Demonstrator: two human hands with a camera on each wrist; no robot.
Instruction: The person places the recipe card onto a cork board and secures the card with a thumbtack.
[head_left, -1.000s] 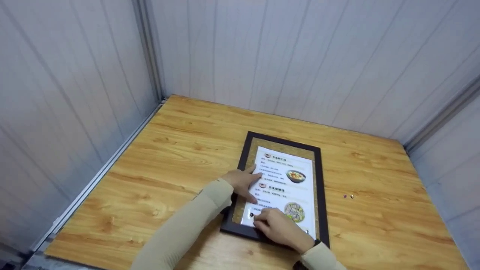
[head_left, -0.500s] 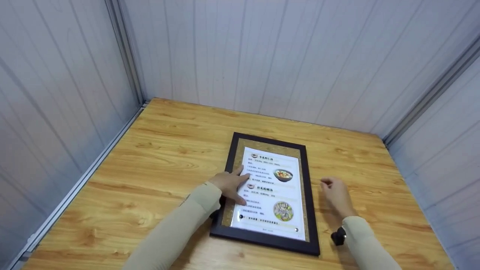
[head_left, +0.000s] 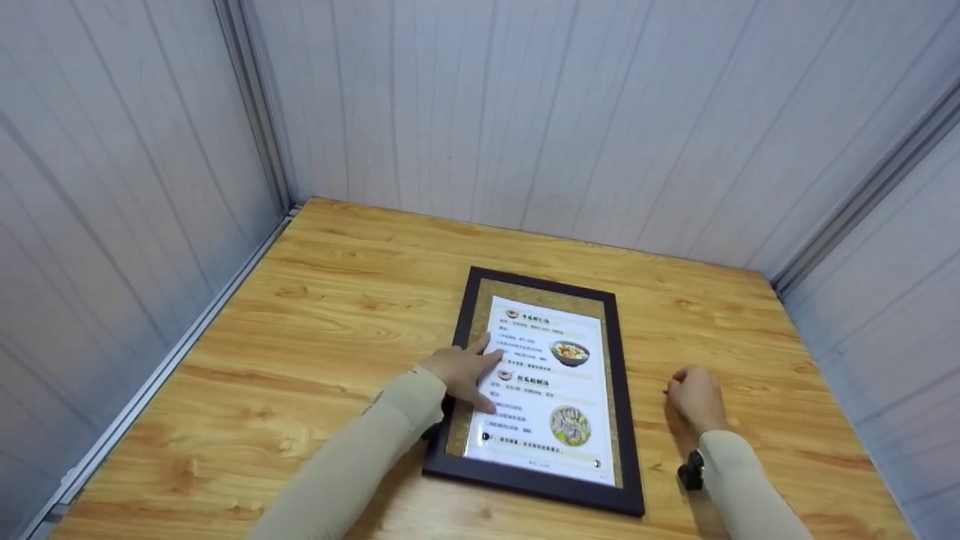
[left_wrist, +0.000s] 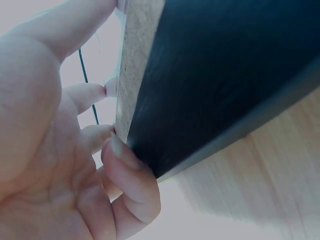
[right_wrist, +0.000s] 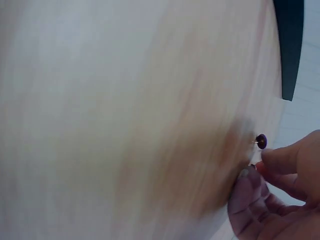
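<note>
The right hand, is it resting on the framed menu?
No. The right hand is on the wooden table, apart from the framed menu; only the left hand touches it.

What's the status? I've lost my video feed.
Left hand presses flat on the framed menu. Right hand beside the frame, fingers curled at a purple pushpin on the table. Nothing in the way.

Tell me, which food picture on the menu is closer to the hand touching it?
The upper bowl picture, right beside the left hand; the round dish picture sits lower down the menu.

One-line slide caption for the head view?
Left hand rests on framed menu lying on wooden table; right hand beside frame, fingers curled.
</note>
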